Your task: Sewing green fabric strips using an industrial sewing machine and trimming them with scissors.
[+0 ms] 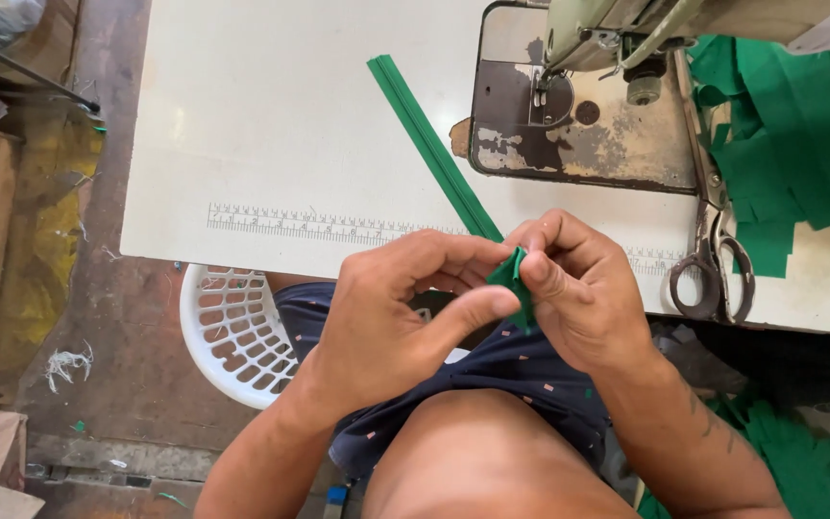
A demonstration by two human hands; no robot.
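My fingertips pinch a small folded green scrap [513,274] between both hands, just off the near table edge and above my lap. My left hand [391,308] curls in from the left, its thumb stretched across under the scrap and its fingers bent over the top. My right hand [583,288] meets it from the right, thumb and forefinger pressed on the cloth, the other fingers folded behind. Both wrists bend inward, forearms running down towards me on either side of my knee.

Just beyond my knuckles a green strip [429,144] runs slantwise across the table [271,115] to the edge. Past it stands the sewing machine [588,125], with scissors [713,259] lying close to my right hand and a heap of green cloth [799,144] beyond them. Left of my left wrist, below the table, sits a white basket [228,332]; the tabletop to the left lies open.
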